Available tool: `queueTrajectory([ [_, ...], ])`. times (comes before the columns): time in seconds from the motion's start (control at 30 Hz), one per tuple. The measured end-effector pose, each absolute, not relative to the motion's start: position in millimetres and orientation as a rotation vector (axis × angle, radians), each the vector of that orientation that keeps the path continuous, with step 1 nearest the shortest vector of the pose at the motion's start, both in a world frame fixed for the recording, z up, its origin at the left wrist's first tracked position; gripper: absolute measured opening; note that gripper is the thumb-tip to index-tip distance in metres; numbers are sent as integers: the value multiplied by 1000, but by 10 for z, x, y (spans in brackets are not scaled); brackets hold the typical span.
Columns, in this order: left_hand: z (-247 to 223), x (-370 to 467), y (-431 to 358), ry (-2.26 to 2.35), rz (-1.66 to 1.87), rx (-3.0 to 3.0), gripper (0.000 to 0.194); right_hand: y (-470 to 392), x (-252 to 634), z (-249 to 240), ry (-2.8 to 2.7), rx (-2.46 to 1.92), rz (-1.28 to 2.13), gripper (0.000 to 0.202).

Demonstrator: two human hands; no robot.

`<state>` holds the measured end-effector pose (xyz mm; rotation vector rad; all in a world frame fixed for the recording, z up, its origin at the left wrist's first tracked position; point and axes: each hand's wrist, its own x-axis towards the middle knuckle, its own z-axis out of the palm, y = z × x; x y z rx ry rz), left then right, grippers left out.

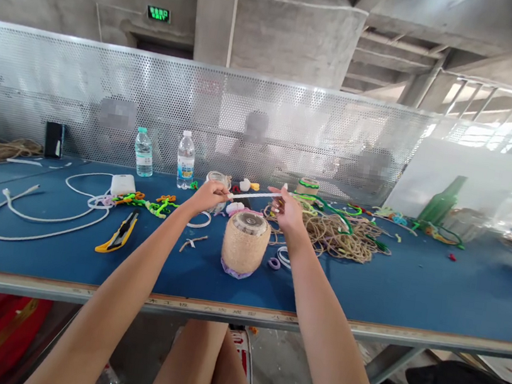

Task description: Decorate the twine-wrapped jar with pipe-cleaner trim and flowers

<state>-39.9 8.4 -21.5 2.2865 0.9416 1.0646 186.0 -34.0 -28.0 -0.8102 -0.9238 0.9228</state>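
Hands (pixel 210 198) raised, apart, strip (pixel 255 196) (straight) between

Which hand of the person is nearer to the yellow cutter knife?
Left. The left hand is to the right of the yellow cutter knife; the right hand is farther right, past the wrapped jar.

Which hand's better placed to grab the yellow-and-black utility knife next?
Probably your left hand: the knife lies nearer it than your right hand. Both hands, though, hold the thin white strip.
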Motion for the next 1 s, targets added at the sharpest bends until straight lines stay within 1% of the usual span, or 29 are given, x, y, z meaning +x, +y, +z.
queueTrajectory([
  [0.37,-146,-580,106,890,1002,2243,17,-312,1879,-280,-795,-774,893,14],
  [0.63,-119,-627,81,830,875,2222,16,-283,1901,-260,-677,-766,808,33],
  [0.8,-92,-627,45,784,780,2211,14,-274,1914,-274,-593,-782,712,49],
  [1.0,-59,-652,-15,766,682,2187,13,-250,1949,-280,-556,-818,664,55],
])
